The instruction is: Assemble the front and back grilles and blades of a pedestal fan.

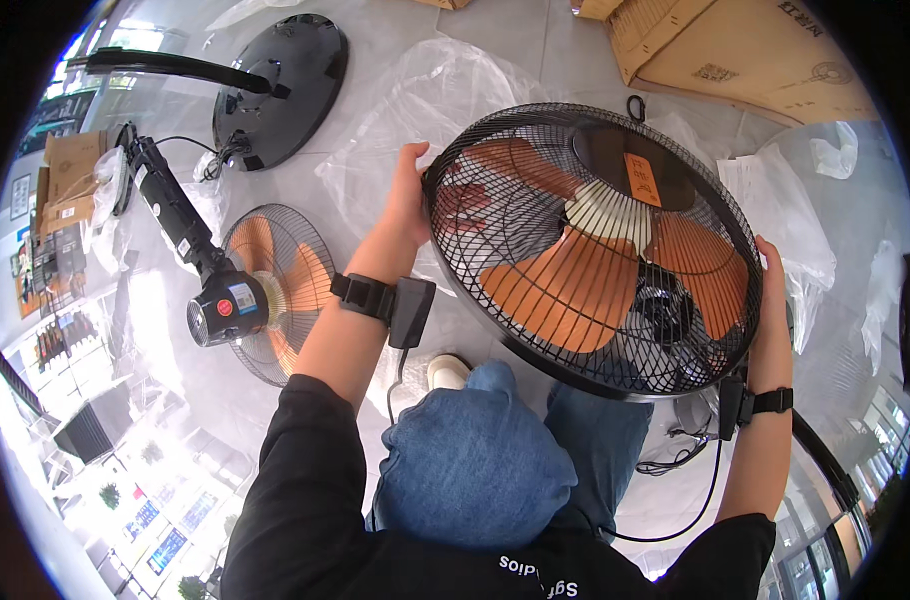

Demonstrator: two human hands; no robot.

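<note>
A round fan head (565, 285) with a black wire guard and orange blades fills the space before me, above my knees. My left hand (410, 195) grips its rim at the left, thumb sticking up and other fingers behind the guard. On the right edge my right hand (768, 285) is closed round the rim, most of its fingers hidden. A dark cap with an orange label (642, 178) sits at the guard's centre. Through the wires a black motor housing (663, 310) shows behind the blades.
At left lies another fan (275, 270) with orange blades and a black pole. Beyond it stands a round black base (305, 90) with a post. Clear plastic bags (395, 125) cover parts of the grey floor. A cardboard box (715, 50) stands far right; cables hang from my wrist straps.
</note>
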